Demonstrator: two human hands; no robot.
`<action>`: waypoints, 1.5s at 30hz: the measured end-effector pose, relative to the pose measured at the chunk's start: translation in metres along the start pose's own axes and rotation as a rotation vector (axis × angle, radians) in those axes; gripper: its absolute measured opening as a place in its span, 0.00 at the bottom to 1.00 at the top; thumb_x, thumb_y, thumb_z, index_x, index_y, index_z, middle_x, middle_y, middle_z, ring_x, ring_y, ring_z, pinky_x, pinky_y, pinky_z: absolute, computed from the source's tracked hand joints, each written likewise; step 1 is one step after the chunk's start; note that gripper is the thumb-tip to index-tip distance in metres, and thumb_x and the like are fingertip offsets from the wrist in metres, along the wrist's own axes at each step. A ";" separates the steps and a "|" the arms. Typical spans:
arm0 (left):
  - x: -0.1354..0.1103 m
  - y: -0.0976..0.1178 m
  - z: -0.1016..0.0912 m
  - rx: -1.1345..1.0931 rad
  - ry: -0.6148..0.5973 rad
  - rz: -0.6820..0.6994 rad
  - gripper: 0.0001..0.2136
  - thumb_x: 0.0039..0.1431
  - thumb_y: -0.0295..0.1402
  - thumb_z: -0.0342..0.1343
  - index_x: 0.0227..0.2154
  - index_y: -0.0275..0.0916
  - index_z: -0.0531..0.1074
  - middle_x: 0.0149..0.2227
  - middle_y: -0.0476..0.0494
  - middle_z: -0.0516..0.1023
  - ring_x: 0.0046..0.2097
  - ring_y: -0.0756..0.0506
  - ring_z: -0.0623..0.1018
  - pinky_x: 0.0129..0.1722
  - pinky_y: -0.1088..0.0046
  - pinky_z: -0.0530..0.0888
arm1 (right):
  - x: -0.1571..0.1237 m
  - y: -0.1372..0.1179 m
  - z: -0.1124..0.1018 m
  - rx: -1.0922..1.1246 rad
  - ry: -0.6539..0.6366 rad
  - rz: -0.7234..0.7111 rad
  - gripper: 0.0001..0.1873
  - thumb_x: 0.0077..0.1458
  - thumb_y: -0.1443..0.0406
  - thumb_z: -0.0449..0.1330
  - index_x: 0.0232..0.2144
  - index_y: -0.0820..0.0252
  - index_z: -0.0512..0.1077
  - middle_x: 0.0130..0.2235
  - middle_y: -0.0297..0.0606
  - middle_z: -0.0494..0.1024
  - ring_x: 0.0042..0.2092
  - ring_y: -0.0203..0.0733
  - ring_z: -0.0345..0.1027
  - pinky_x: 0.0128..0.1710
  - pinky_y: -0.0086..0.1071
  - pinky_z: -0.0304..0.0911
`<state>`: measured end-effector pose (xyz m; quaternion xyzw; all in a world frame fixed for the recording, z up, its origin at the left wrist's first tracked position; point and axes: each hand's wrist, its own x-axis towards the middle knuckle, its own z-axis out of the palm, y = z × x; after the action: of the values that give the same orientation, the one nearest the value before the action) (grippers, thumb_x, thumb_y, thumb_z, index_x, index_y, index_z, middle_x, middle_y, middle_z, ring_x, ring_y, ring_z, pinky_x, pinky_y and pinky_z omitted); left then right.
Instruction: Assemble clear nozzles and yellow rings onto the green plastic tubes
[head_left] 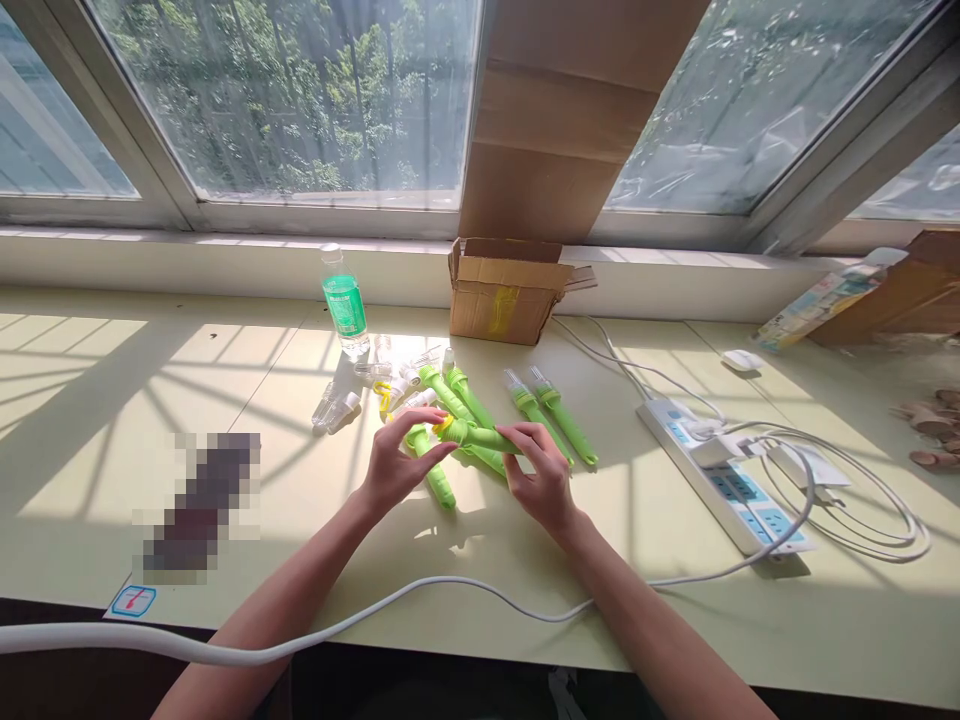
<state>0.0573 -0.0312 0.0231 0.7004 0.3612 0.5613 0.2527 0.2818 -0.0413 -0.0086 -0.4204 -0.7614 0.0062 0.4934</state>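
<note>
My right hand (541, 470) grips the plain end of a green plastic handle (484, 438), which lies crosswise above the table. At its other end, the fingers and thumb of my left hand (401, 455) close around a small yellow part (442, 424). Whether that part is seated in the handle or only touching it, I cannot tell. Beneath and behind my hands lie several more green handles (441, 482), overlapping. Two green handles with clear tips (562, 415) rest apart, to the right. Loose clear caps (330, 410) and a yellow loop-shaped piece (384, 395) lie to the left.
A labelled water bottle (345, 305) and an open cardboard box (506, 295) stand toward the window. On the right are a power strip (724, 480) and coiled white cables (892, 515). One white cable (450, 580) crosses the table's front near my forearms.
</note>
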 end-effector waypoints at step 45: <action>0.002 -0.007 -0.006 0.163 -0.065 0.064 0.12 0.52 0.36 0.65 0.32 0.40 0.66 0.44 0.39 0.79 0.48 0.40 0.78 0.48 0.57 0.75 | -0.009 -0.003 0.005 -0.003 -0.264 0.052 0.21 0.60 0.68 0.56 0.55 0.55 0.68 0.37 0.41 0.79 0.33 0.42 0.73 0.29 0.31 0.68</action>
<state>0.0505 -0.0260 0.0202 0.7478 0.3745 0.5148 0.1884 0.2779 -0.0467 -0.0162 -0.4363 -0.8085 0.0731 0.3881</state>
